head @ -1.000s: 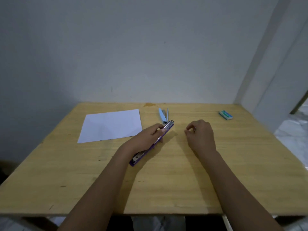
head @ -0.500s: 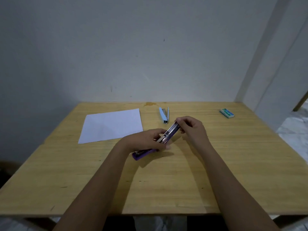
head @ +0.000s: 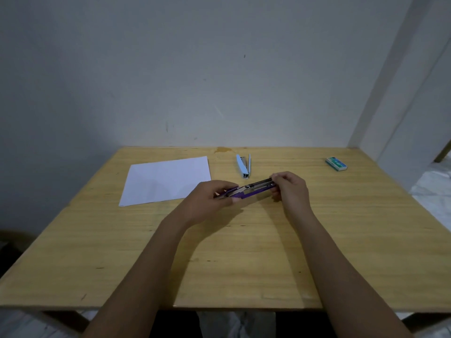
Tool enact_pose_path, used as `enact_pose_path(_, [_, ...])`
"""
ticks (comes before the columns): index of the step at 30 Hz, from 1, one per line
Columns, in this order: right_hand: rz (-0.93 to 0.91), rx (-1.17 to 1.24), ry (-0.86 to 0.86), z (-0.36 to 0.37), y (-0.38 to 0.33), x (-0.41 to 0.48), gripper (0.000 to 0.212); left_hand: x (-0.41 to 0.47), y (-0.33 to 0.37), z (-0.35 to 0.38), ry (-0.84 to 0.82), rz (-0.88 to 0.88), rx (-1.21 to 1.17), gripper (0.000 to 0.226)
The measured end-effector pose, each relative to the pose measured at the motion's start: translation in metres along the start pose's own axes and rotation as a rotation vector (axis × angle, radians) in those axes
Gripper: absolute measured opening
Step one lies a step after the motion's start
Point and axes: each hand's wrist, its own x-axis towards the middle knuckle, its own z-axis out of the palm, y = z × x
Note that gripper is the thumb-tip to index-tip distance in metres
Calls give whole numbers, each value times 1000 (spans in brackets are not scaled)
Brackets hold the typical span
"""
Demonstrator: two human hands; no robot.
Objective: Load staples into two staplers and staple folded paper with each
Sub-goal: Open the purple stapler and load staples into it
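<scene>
While your fingers (head: 277, 178) pinch the far tip of the purple stapler (head: 249, 189), your right hand (head: 290, 189) closes on that end and your left hand (head: 210, 200) clamps the near end; the stapler is held between them, just above the worktop (head: 244, 264), metal channel facing up. Judged step: opening or seating the magazine. Keep the left grip firm on the body, and apply force only with the right, along the channel's length, not sideways. Whether staples are in the channel: cannot tell.

Beyond the hands: light blue stapler (head: 244, 166) lying hinged open, near the far edge. Paper sheet (head: 167, 180) flat to the left, not yet folded. Staple box (head: 336, 163) at far right, well apart; bring it closer before loading.
</scene>
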Motion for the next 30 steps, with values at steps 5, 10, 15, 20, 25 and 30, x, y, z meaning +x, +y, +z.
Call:
enact_pose_path(5, [-147,-197,7,15,5,-2,17,-4,-18,1,32,32,49,30])
enact_pose_path(10, [-274,-433,11,24,6,2,21,-5,-24,-2,107,25,184,33])
enact_pose_path(15, [-306,-495,-30,32,0,6,21,-5,-22,-2,271,65,485,28])
enact_pose_path(20, [-343,-524,-52,31,0,5,22,-1,-16,6,262,65,660,34])
enact_pose_path(25, [-409,-541,22,11,-2,8,22,6,-11,13,250,19,731,37])
enact_pose_path(30, [-302,-732,64,-35,6,21,30,12,-7,15,205,-34,779,30])
